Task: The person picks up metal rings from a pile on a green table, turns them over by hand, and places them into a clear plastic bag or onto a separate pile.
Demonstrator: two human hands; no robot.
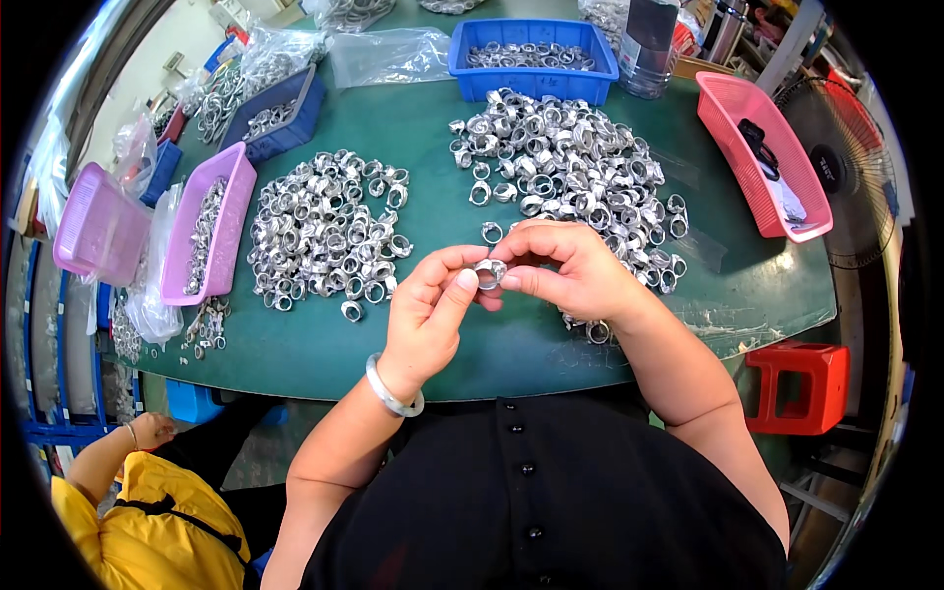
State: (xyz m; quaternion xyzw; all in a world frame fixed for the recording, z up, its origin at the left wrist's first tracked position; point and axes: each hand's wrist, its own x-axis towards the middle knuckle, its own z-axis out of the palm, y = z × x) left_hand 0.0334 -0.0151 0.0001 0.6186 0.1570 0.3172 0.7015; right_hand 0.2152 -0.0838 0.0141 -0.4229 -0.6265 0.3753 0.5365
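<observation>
Ring: a small silver metal ring (490, 272) is held above the green surface (492, 344), between the two piles, close to the person's body.
Left hand: the left hand (430, 313) pinches the ring from the left side with thumb and first fingers; a silver bangle (391, 389) is on its wrist.
Right hand: the right hand (570, 267) grasps the same ring from the right, fingers curled over it.
Piles: the left pile of rings (320, 231) and the larger right pile of rings (565, 167) lie on the surface, well apart.
Trays: a blue tray (531, 84) with rings stands behind; a purple tray (202, 236) at the left; a pink tray (762, 157) at the right.
Risk: I think the ring may slip, because only fingertips hold it, and then fall into a pile and be lost among the others.
Neighbour: a person in yellow (147, 511) sits at lower left.
</observation>
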